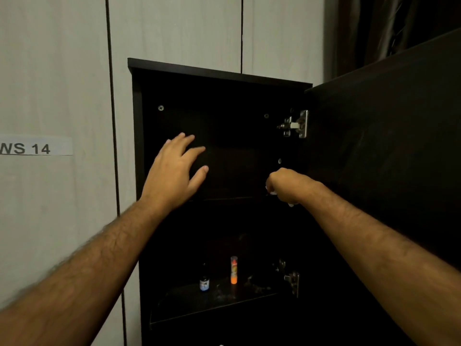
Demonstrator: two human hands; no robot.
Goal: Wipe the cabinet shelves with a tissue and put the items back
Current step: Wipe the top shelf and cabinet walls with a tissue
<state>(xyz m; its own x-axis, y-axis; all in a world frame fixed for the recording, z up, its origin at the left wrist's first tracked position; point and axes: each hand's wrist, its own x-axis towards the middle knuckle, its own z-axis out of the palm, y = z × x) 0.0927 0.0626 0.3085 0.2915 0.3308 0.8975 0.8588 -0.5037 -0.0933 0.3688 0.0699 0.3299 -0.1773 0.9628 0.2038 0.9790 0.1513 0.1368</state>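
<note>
Dark cabinet (136, 126) with its door (384, 136) swung open to the right, seen from the head camera. The left hand (174, 171) is raised in front of the upper compartment, fingers (197, 151) straight and spread, holding nothing. The right hand (287, 184) is at the right side of the same compartment, just above the upper shelf (232, 199), its fingers curled into a fist round a white tissue (273, 192), of which only small bits show below the hand. On the lower shelf (189, 303) stand two items, near each other but apart: a small dark bottle (204, 280) with a pale label, and to its right an upright tube (234, 269) with an orange base. Two metal hinges (298, 124) join door and cabinet. On the pale wall panel (55, 71) to the left is a label (35, 146) reading "WS 14".
</note>
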